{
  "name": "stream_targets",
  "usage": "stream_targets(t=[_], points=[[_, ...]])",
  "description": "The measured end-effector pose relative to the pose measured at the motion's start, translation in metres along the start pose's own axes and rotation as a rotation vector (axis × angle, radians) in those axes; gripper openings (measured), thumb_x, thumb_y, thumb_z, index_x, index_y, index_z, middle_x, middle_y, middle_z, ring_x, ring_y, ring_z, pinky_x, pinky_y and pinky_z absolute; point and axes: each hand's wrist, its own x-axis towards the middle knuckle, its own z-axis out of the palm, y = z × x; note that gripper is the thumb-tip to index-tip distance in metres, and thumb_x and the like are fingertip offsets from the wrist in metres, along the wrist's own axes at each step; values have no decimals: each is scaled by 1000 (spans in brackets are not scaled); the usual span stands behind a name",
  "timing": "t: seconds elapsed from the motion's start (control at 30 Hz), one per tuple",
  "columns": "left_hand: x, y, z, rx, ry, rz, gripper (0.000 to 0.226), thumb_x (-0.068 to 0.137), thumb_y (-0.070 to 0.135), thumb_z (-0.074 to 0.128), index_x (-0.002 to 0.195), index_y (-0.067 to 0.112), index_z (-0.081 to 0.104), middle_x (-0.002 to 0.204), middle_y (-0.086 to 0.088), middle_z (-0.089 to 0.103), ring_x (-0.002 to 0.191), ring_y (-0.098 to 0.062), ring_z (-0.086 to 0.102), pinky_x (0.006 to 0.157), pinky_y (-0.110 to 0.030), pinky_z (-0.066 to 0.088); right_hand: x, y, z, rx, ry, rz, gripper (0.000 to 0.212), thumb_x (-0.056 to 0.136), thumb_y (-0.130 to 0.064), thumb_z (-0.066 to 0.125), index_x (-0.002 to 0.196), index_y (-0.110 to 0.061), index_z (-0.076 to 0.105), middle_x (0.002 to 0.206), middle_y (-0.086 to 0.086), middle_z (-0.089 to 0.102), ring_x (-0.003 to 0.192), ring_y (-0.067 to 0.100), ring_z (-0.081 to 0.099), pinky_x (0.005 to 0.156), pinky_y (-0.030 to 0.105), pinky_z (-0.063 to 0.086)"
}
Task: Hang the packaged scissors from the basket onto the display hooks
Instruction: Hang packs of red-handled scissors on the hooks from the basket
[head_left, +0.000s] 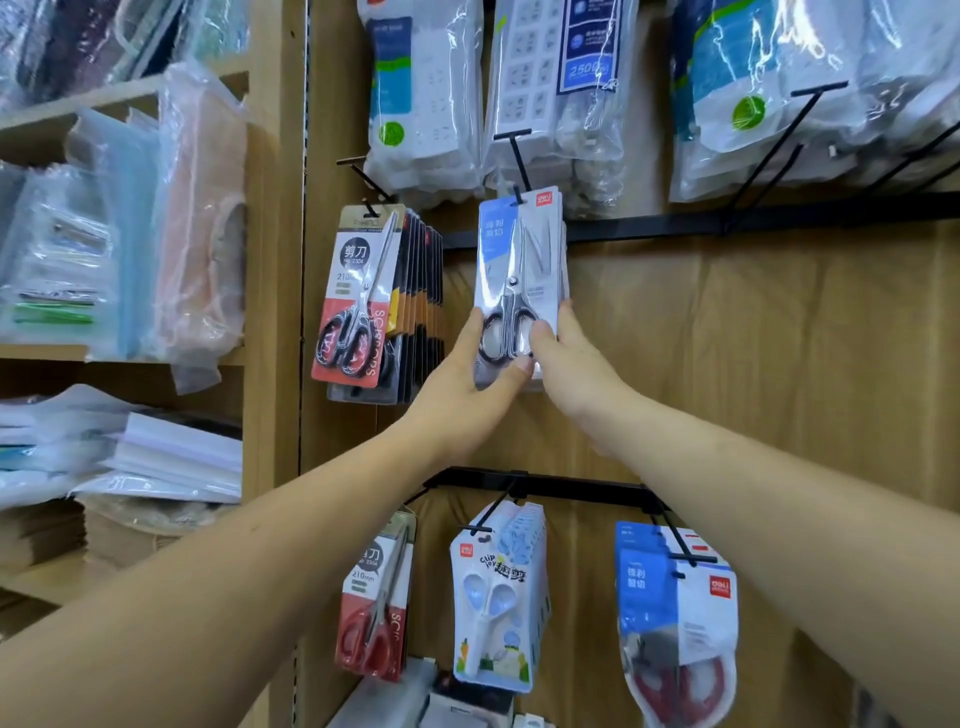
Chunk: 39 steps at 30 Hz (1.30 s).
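Blue-white scissors packs sat upright against board, top edge at black hook. My left hand gripped lower left corner, thumb across front; my right hand pinched lower right edge. Black-handled scissors packs hung just left.

A tan board wall crossed by two black rails backed the shop display, while light wooden shelving at left held plastic-wrapped goods and stacked paper under even indoor light.
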Motion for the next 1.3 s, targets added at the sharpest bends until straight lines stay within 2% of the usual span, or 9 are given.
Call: stream_targets(t=[0.07,0.2,0.27,0.43,0.57,0.77,0.9,1.1,1.3], points=[[-6,5,-1,47,3,-1,69,106,42,57,164,38,20,136,28,53,122,14,51,101,-9,35,-5,-1,2,20,-14,15,59,113,-44,34,168,-34,15,158,-6,46,136,16,52,119,37,37],[-14,4,-9,131,16,17,53,105,40,57,155,37,40,146,8,56,134,-10,51,115,-35,41,-17,-8,-2,-121,31,-55,31,112,-36,43,135,-25,59,124,-5,68,114,18,63,93,34,47],[-21,5,-14,173,4,19,47,105,38,58,150,38,47,142,7,58,130,-12,54,113,-37,44,-21,-8,-5,-190,60,-80,23,109,-34,49,123,-24,64,115,-4,71,107,20,67,90,36,53],[-55,1,-25,310,-5,-31,67,103,40,62,162,23,35,157,1,46,141,-18,48,114,-36,42,-60,1,-6,-337,191,-97,37,103,-39,53,136,-25,63,130,-6,67,118,17,63,104,44,52],[-117,-21,-19,339,-59,-57,65,101,34,65,160,19,40,147,1,54,132,-14,54,110,-34,47,-125,33,10,-386,140,-79,29,97,-43,55,119,-30,70,112,-13,71,105,15,66,96,45,56],[-258,-87,7,329,-249,-188,49,101,30,67,147,17,57,121,6,62,102,-7,61,89,-29,51,-241,117,49,-411,-34,91,27,84,-55,53,85,-35,71,81,-20,72,82,13,70,81,41,59],[-368,-133,28,289,-444,-339,50,97,26,69,144,12,59,118,-3,69,96,-18,69,84,-30,54,-345,184,91,-442,-342,206,28,94,-43,59,73,-26,67,63,-7,66,62,13,64,65,39,56],[-494,-172,38,338,-580,-609,51,97,28,69,146,16,59,121,-3,72,104,-23,69,89,-33,53,-478,253,132,-418,-845,432,36,93,-58,53,96,-31,77,90,-13,76,87,9,71,82,39,60],[-575,-196,8,522,-818,-808,52,95,51,52,141,30,59,126,-3,72,114,-31,67,87,-38,57,-525,289,124,-643,-912,128,68,98,-64,35,53,-17,53,48,3,48,57,18,47,78,24,30]])
